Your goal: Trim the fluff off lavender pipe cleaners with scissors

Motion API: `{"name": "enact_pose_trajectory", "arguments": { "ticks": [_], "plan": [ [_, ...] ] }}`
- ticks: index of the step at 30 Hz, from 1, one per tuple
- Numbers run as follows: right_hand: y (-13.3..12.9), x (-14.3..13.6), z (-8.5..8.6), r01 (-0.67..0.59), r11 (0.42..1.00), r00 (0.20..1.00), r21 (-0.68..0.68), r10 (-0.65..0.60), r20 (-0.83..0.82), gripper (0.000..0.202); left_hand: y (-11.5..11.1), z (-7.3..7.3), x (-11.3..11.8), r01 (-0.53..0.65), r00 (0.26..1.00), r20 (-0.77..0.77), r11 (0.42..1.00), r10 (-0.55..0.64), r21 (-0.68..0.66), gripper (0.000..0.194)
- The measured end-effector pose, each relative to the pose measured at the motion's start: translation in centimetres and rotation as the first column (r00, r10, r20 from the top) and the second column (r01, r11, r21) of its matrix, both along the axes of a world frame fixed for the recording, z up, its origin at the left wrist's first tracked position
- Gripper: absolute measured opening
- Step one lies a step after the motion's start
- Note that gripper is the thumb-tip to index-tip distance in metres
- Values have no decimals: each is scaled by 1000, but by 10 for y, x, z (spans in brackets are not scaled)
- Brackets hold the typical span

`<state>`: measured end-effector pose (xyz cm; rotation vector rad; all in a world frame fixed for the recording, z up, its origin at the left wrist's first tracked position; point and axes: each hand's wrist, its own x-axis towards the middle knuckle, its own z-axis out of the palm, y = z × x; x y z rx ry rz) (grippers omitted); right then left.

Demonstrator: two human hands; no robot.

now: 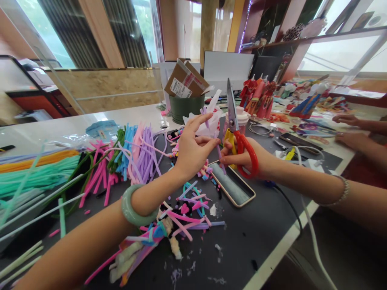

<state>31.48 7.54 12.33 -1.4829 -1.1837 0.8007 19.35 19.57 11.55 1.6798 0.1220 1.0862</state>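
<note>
My left hand (193, 147) is raised over the dark mat, fingers pinched on a thin purple stem (220, 157). Against its other side, my right hand (238, 155) has its fingertips on the lower part of this stem. Red-handled scissors (248, 155) also rest in my right hand, blades pointing up, beside something yellow (231, 147) in the same grip. Another bit of purple (205, 114) shows at the raised fingers of my left hand. Below both hands lies a phone (234, 187) in a pale case.
Bundles of coloured stems, such as purple ones (146, 155) and mint ones (39, 175), lie left. Offcuts (187, 209) are scattered in front. A green bin (186, 108) holds a cardboard box (186, 78). Another person's hands (350, 137) are at the right. A white cable (311, 229) hangs over the edge.
</note>
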Motion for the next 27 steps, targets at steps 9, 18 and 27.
{"name": "enact_pose_trajectory", "arguments": {
  "ticks": [9,18,27],
  "plan": [
    [4,11,3,53,997,997,58,-56,59,48,-8,-16,-9,109,992,-65,993,-111,-41,51],
    [5,11,-2,43,996,998,81,-47,46,47,-19,-14,-15,161,973,-129,961,-193,-223,39],
    [2,12,0,20,997,996,79,-27,90,43,-20,-13,-15,177,958,-187,959,-220,-221,42]
  ]
}}
